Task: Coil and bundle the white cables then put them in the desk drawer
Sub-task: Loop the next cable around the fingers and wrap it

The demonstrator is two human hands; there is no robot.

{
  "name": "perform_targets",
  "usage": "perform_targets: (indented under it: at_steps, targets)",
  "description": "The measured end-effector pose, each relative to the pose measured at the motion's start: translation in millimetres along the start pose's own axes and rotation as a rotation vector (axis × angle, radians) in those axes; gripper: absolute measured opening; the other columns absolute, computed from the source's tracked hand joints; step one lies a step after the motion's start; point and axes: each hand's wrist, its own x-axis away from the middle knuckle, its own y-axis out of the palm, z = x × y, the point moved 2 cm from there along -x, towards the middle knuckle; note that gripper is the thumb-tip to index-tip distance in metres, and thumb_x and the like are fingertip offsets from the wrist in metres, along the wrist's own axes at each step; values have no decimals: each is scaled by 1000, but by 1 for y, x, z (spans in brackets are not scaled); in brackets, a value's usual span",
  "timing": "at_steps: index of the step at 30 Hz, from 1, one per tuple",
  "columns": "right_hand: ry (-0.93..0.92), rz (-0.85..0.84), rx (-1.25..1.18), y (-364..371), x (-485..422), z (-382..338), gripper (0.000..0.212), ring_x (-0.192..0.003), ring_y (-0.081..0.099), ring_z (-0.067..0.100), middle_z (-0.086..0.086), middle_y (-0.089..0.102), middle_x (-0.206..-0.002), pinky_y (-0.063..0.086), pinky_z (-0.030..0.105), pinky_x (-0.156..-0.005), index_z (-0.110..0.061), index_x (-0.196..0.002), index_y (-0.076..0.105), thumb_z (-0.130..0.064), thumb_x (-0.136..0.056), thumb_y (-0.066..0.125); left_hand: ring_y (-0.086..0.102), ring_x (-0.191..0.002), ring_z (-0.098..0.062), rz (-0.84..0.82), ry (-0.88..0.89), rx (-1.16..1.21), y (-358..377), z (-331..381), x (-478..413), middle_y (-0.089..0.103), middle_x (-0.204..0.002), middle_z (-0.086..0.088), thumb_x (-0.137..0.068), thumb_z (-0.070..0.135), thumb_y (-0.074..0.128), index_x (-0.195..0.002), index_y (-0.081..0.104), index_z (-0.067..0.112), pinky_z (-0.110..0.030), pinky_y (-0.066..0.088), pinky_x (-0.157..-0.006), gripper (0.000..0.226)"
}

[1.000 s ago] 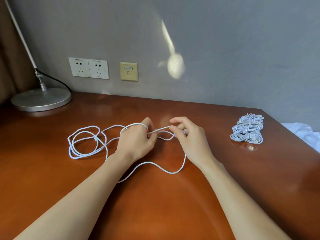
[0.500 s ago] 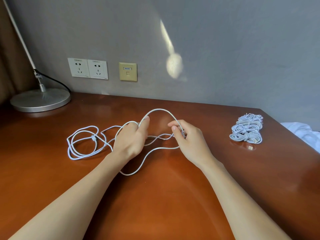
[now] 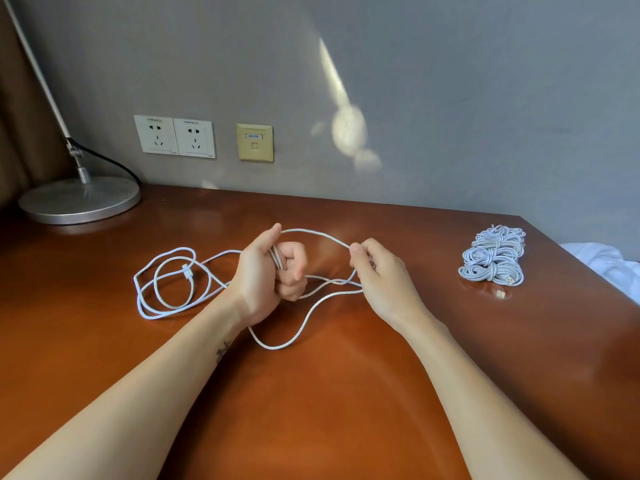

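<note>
We judge the main risk to be a tangle. The unwound part of the white cable lies in overlapping loops toward the desk's left edge. A slack bend of it also runs under the left wrist toward the front edge, so a quick pull could draw those loops into a knot or snag them on the forearm. The gathered turns could also spring loose if the grip eases while the next loop goes on.

The left hand has its fingers curled tightly round several strands, thumb raised against the arc of cable. The right hand pinches the arc's other end between thumb and bent fingertips. The finished bundles sit near the right edge. We see no drawer.
</note>
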Motion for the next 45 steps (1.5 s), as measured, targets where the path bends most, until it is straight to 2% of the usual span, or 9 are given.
perform_targets:
  at_steps: [10,14,24,28,31,33,37,40,45]
  targets:
    - [-90,-159,39,7,0,3,22,-104,65,-1,-23,71,-107,49,10,-81,-35,-114,74,-45,-103,59,10,-49,-13,168,112,576,-10,8,-3,21,-53,3,-106,38,16,-72,55,8,-28,17,-49,59]
    - [-84,-256,-8,10,4,0,23,-108,63,-7,-25,73,-111,50,8,-84,-37,-116,76,-44,-102,60,14,-52,-13,241,130,725,-13,10,-3,21,-60,1,-108,42,15,-110,71,1,-28,20,-53,68]
    - [-28,-324,43,10,7,-3,15,-94,69,9,-13,71,-95,61,25,-80,-35,-103,73,-34,-101,58,23,-55,-13,366,153,777,-22,11,-7,27,-67,-1,-105,32,31,-141,45,13,-28,26,-56,43]
    - [-12,-427,23,9,9,-6,17,-92,69,13,-9,71,-88,61,32,-84,-30,-93,75,-31,-98,59,22,-56,-12,436,177,688,-24,11,-8,30,-69,0,-111,43,28,-157,25,24,-27,25,-61,50]
    - [1,-478,26,9,9,-7,21,-95,69,16,-4,72,-89,60,40,-87,-24,-84,76,-34,-96,62,22,-54,-10,497,187,497,-20,12,-13,27,-73,1,-112,45,26,-129,47,23,-24,25,-59,35]
    - [8,-490,47,9,10,-6,29,-104,66,5,-10,74,-91,53,29,-86,-24,-74,75,-40,-96,64,26,-50,-8,595,213,170,-23,12,-17,30,-72,1,-113,42,24,-122,53,16,-22,29,-53,40]
    - [1,-477,34,6,9,-3,40,-98,62,-6,-21,68,-77,46,30,-99,-20,-63,71,-41,-96,66,43,-61,-2,604,432,-613,-29,9,-11,47,-75,0,-114,34,24,-164,10,31,-17,39,-63,53]
    - [-4,-471,15,8,9,-3,34,-87,62,-9,-25,65,-75,49,30,-97,-29,-72,77,-48,-97,65,47,-69,-3,532,476,-711,-30,6,-11,50,-78,-3,-114,37,26,-165,9,31,-21,41,-71,54]
    - [-13,-390,46,16,9,-2,54,-119,59,6,-21,72,-110,47,45,-107,-40,-82,78,-82,-89,45,50,-67,-3,499,505,-785,-21,3,-10,56,-81,-8,-114,39,25,-165,15,23,-28,44,-77,54]
